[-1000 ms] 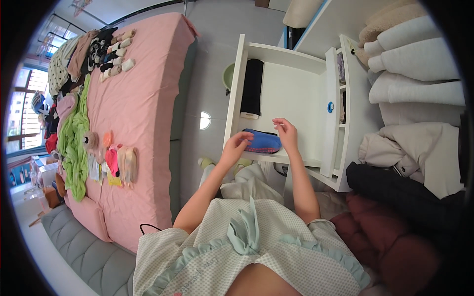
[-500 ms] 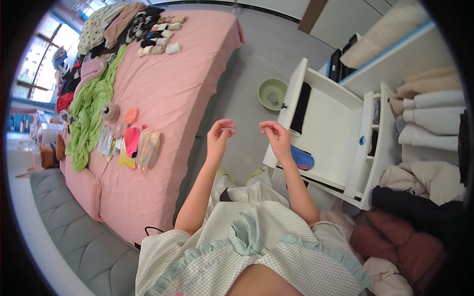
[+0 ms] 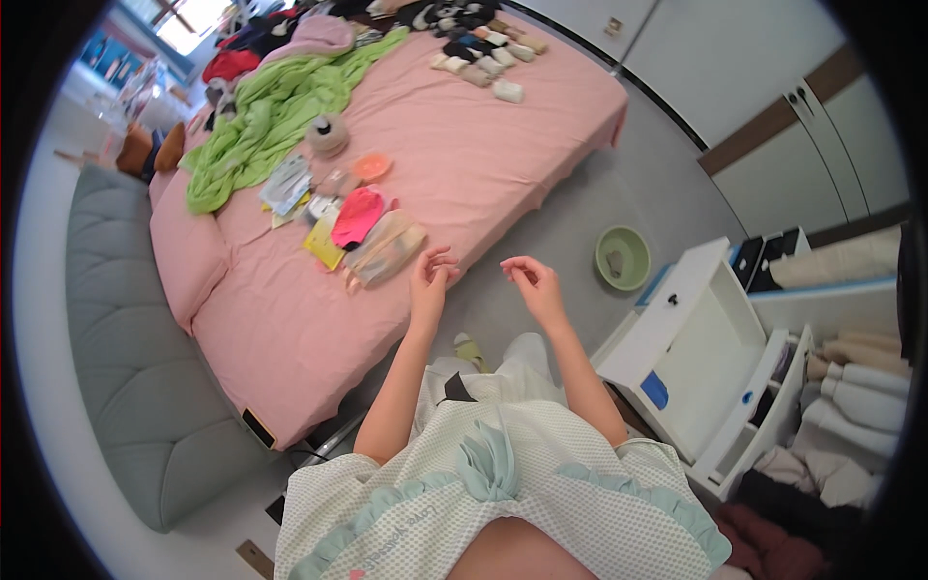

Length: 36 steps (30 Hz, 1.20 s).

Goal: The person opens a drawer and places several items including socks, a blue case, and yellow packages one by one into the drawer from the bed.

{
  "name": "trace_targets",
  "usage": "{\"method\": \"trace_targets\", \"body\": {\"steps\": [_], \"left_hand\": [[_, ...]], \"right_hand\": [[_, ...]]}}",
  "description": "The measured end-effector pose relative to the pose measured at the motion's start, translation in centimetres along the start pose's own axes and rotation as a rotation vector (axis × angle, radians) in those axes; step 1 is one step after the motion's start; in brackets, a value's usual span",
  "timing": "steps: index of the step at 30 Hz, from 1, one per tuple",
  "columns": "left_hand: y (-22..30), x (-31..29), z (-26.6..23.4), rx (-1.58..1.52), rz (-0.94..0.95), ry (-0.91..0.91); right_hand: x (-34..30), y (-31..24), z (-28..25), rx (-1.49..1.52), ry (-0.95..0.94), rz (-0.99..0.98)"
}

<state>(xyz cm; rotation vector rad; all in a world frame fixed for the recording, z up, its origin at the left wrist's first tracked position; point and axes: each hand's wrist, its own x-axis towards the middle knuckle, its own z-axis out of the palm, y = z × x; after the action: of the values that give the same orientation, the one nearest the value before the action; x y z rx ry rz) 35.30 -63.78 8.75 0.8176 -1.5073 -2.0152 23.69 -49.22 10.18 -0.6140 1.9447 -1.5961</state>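
My left hand [image 3: 432, 278] hovers by the bed's edge with loosely curled fingers and nothing in them. Level with it, my right hand [image 3: 534, 288] hangs over the floor, its fingers also half bent and empty. A see-through bag of beige things [image 3: 385, 255] lies on the bed, nearest my left hand. Beside that bag are a bright pink cloth item [image 3: 358, 217], a yellow packet [image 3: 324, 242] and an orange bowl [image 3: 371, 166]. To the right, a white drawer [image 3: 710, 362] is pulled out, with a blue item [image 3: 654, 389] inside.
A pink-sheeted bed [image 3: 483, 159] fills the left, bearing a green blanket [image 3: 290, 101] and several rolled socks [image 3: 507, 90]. On the grey floor stands a green basin [image 3: 633, 275] with a greyish cloth in it. Folded clothes [image 3: 860, 396] are stacked at the right.
My view has turned left, so the bed fills more of it and the drawer has shifted right and lower. Both hands keep nearly the same pose, empty.
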Motion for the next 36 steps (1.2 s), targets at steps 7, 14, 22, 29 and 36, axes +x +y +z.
{"method": "trace_targets", "body": {"steps": [7, 14, 22, 29, 36], "left_hand": [[-0.2, 1.1, -6.9, 0.019, 0.008, 0.229], [0.1, 3.5, -11.0, 0.032, -0.037, 0.394], [-3.2, 8.8, -15.1, 0.225, -0.031, 0.611], [-7.6, 12.2, -16.1, 0.316, -0.077, 0.772], [-10.8, 13.9, -19.8, 0.375, -0.213, 0.851]], "right_hand": [[4.6, 0.1, 6.8, -0.032, -0.248, 0.009], [11.1, 1.9, 11.0, -0.072, -0.404, 0.021], [19.8, 2.0, 15.6, -0.167, -0.632, 0.024], [25.5, 5.9, 18.4, -0.34, -0.627, -0.085], [28.2, 7.9, 22.6, -0.471, -0.671, -0.05]]}}
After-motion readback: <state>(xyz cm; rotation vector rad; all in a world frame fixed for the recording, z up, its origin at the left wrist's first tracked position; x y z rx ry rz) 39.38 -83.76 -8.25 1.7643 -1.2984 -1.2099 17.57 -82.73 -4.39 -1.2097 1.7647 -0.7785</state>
